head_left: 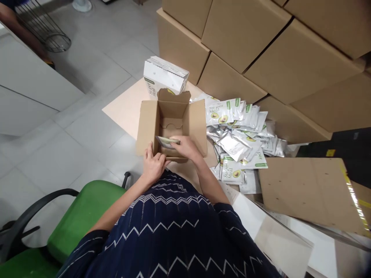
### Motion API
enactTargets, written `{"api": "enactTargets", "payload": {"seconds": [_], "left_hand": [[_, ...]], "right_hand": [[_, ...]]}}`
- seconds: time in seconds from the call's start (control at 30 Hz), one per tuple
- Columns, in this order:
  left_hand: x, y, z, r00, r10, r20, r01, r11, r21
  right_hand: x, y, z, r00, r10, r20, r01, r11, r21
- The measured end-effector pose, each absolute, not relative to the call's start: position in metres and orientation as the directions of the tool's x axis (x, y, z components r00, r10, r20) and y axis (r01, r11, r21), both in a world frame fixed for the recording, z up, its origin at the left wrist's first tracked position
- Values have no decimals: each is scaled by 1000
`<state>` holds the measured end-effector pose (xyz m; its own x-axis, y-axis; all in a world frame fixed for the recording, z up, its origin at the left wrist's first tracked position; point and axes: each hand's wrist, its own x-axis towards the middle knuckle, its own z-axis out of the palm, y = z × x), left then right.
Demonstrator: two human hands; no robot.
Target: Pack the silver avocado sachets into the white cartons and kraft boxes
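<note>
A small brown cardboard box (173, 110) stands in front of me with its flaps spread out. My left hand (155, 162) grips the near left edge of this box, fingers over the rim. Inside the box's near end, my right hand (187, 147) pinches a flat pouch (167, 142), tilted, with green and pale print. Right of the box lies a loose heap of white and silver pouches (234, 148), several printed "Super Meal" with avocado pictures. Behind the box sits a white printed carton (165, 73).
Large cardboard boxes (246, 38) are stacked along the back and right. A flat cardboard piece (301, 191) lies at the right. To the left are a green chair (87, 220), a white cabinet (34, 73), a wire basket (56, 41) and part of another person's arm (23, 31).
</note>
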<state>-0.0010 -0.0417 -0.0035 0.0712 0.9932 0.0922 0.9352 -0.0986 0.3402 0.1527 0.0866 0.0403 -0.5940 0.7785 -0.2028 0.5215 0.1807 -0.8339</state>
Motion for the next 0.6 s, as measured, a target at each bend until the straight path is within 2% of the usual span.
{"api": "enactTargets", "payload": {"seconds": [0.1,0.33,0.47,0.6], "left_hand": [[0,-41,-4,56,995,86,935,-82,345],[0,-42,-3,78,992,96,939,-106,328],[0,-42,1,83,993,80,948,-104,302],[6,-40,3,56,995,79,970,-73,234]], "right_hand": [[147,89,26,-652,693,-307,600,225,-767],[143,87,16,-680,595,-428,701,357,-617],[143,86,17,-705,550,-447,707,499,-501],[144,90,22,-697,419,-582,704,551,-448]]}}
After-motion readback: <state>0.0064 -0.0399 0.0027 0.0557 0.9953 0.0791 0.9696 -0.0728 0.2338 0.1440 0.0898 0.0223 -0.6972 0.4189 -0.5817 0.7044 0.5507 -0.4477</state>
